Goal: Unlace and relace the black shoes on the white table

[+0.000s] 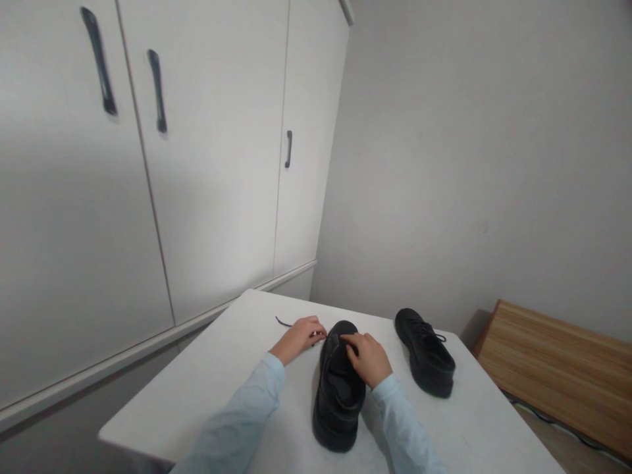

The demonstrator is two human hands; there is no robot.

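Observation:
A black lace-up shoe (337, 424) rests on the white table with its heel toward me and its toe pointing away. My left hand (302, 336) is at the shoe's left side, fingers closed and pinching by the eyelets. From behind that hand a loose end of dark shoelace (282, 322) sticks out to the left. My right hand (369, 359) reaches over the right side of the opening, its thumb and fingers closed on the shoe tongue (338, 359). The fingertips partly cover the tongue and the front of the shoe.
A second black shoe (425, 355), its lace tied, stands to the right on the white table (217, 388). White cabinets (217, 164) with dark handles rise behind on the left. A wooden surface (557, 368) lies beyond the table's right edge, cables below it.

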